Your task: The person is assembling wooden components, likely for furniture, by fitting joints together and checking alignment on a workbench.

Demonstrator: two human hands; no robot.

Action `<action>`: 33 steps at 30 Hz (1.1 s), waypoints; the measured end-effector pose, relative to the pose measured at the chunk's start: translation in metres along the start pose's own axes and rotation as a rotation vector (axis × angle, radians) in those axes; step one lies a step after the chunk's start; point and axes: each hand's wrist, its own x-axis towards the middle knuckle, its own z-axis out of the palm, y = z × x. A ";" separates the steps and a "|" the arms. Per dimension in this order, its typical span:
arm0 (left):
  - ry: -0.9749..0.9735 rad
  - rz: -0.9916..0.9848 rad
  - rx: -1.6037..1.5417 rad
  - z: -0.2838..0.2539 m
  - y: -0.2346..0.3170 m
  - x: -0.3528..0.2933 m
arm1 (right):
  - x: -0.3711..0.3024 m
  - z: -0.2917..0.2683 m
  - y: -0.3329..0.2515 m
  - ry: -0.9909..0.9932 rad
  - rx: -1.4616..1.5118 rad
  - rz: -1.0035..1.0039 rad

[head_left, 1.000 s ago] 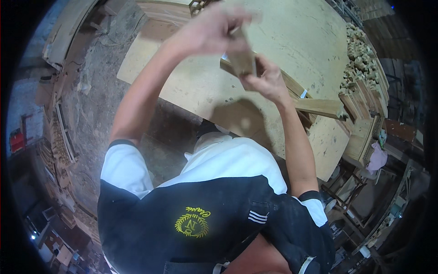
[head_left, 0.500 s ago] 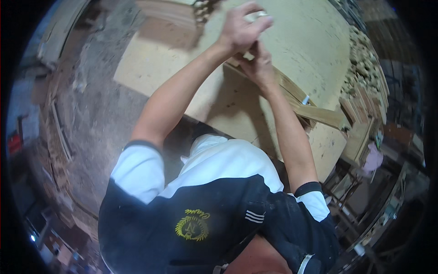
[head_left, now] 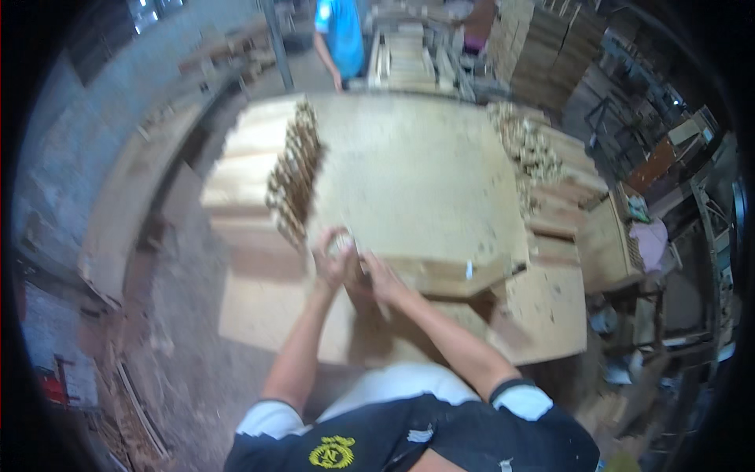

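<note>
My left hand (head_left: 330, 263) is closed around a small, pale, rounded thing (head_left: 344, 239); blur hides its kind. Just beside it, my right hand (head_left: 382, 282) has its fingers curled at the end of a wooden piece (head_left: 359, 277), which stands between the two hands. To the right of my hands, a low assembly of wooden strips (head_left: 429, 275) lies along the near part of the pale board tabletop (head_left: 417, 173). On these strips stands a small white object (head_left: 469, 270), too blurred to name.
Stacked wooden pieces (head_left: 252, 173) rise at the tabletop's left, and another stack (head_left: 543, 157) lines its right. A wooden crate (head_left: 605, 244) with a pink cloth (head_left: 650, 245) stands farther right. Beyond the far edge, a person in a blue shirt (head_left: 340, 35) stands near more timber (head_left: 405, 59).
The view has tilted up, bringing in the far table edge and the other person. Both hands stay close together at the wood, now lower in the picture.
</note>
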 end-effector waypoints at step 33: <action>-0.162 -0.361 0.809 -0.026 -0.015 -0.125 | -0.354 -0.134 0.139 0.766 -0.977 0.588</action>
